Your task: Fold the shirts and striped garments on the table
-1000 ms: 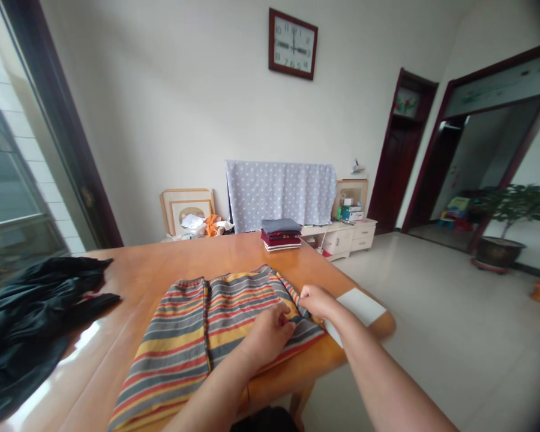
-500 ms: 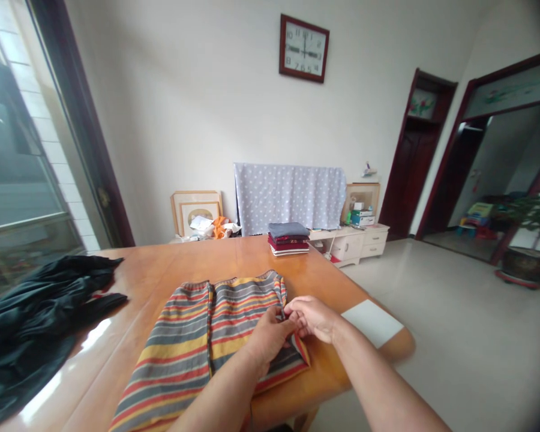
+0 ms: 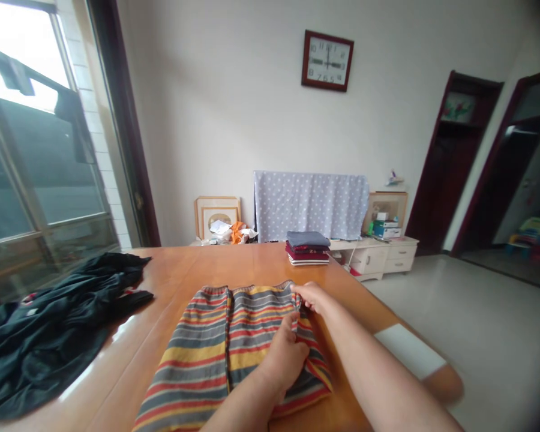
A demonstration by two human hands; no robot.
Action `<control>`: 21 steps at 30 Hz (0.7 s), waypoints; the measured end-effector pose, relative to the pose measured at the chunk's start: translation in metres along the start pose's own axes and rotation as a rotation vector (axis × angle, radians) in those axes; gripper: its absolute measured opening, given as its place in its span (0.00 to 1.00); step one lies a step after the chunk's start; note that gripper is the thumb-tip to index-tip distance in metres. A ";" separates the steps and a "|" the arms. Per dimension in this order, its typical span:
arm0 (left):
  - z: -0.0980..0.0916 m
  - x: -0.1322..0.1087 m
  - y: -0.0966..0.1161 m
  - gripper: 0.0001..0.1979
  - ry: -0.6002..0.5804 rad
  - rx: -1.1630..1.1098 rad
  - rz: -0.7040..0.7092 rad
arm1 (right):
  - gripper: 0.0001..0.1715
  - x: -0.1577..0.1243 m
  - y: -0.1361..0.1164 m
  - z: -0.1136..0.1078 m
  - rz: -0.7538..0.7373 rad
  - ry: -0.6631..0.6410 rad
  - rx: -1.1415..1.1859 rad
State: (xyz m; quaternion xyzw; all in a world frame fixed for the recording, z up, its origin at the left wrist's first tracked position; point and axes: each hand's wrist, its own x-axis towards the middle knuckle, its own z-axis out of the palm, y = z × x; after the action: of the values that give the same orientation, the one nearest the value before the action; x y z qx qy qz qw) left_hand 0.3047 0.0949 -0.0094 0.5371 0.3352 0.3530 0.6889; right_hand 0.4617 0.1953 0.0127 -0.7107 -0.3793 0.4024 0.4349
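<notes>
A striped garment (image 3: 207,351) in grey, red and yellow lies spread on the table, with a gathered waistband at its far edge and a dark seam down its middle. My right hand (image 3: 312,297) has closed on the waistband's right corner, thumb and fingers pinching the cloth. Nearer to me, my left hand (image 3: 288,354) rests on the garment's right part, its index finger stretched forward and its thumb apart. The left hand's other fingers are largely hidden. Right of the hands, the cloth lies in loose folds.
Black clothing (image 3: 49,327) is heaped on the left of the wooden table (image 3: 171,270). A stack of folded clothes (image 3: 308,247) stands at the far edge. A white sheet (image 3: 409,350) lies near the right edge. Beyond are a white cabinet (image 3: 387,258) and a dotted cloth (image 3: 310,204).
My right hand has moved away from the left one, up to the waistband corner. The left hand's thumb and index finger have parted. The camera view has turned left.
</notes>
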 end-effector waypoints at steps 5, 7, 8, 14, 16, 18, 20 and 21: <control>-0.021 -0.012 0.009 0.26 0.002 0.186 0.030 | 0.13 0.009 -0.023 0.028 -0.043 -0.028 0.045; -0.033 -0.020 0.015 0.21 0.010 0.239 0.033 | 0.10 0.009 -0.034 0.041 -0.071 -0.055 0.068; -0.039 -0.024 0.019 0.20 0.015 0.269 0.036 | 0.08 0.007 -0.039 0.048 -0.085 -0.070 0.075; -0.081 -0.063 0.045 0.22 0.103 0.497 0.042 | 0.07 -0.008 -0.060 0.102 -0.172 -0.142 0.037; -0.094 -0.077 0.050 0.23 0.120 0.575 0.070 | 0.08 -0.013 -0.062 0.122 -0.198 -0.159 0.003; -0.106 -0.087 0.050 0.24 0.124 0.652 0.089 | 0.11 -0.017 -0.061 0.140 -0.224 -0.170 -0.039; -0.116 -0.095 0.047 0.25 0.109 0.708 0.105 | 0.13 -0.019 -0.060 0.155 -0.251 -0.177 -0.084; -0.120 -0.097 0.045 0.26 0.100 0.730 0.112 | 0.14 -0.020 -0.059 0.160 -0.263 -0.180 -0.107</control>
State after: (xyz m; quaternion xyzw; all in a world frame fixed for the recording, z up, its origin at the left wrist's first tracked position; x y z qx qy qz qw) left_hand 0.1472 0.0807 0.0187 0.7470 0.4423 0.2731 0.4145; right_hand 0.2982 0.2470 0.0241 -0.6383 -0.5274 0.3830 0.4096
